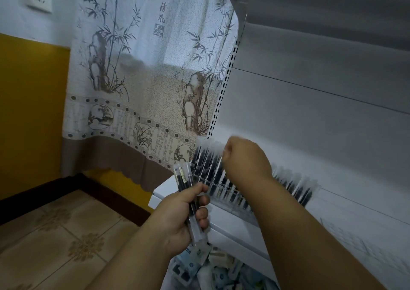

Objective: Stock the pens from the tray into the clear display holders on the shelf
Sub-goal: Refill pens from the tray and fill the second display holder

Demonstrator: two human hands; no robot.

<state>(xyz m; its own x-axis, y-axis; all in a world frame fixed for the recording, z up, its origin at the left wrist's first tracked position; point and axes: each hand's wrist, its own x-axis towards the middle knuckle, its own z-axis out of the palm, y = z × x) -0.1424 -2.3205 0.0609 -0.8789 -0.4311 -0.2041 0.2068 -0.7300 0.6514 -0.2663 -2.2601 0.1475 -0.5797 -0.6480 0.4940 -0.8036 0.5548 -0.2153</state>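
Head view, left to right: a bamboo-print curtain [142,78] is hanging beside the white shelf [233,221]. The left hand [182,218] is gripping a small bundle of clear-barrelled black pens [185,178], fingers curled round the lower barrels, caps pointing up and away. These are judged light, stiff and smooth — likely to slide against one another, so a grip at mid-barrel is advisable. Just right, the row of stocked pens [213,169] is standing upright in the clear display holders [235,196] at the shelf's front edge. The right hand [246,158] is reaching over that row, fingers curled; motion blur is preventing a finding on whether it is pinching a pen. Packaged stationery [199,267] is lying below the shelf — the tray itself cannot be made out.
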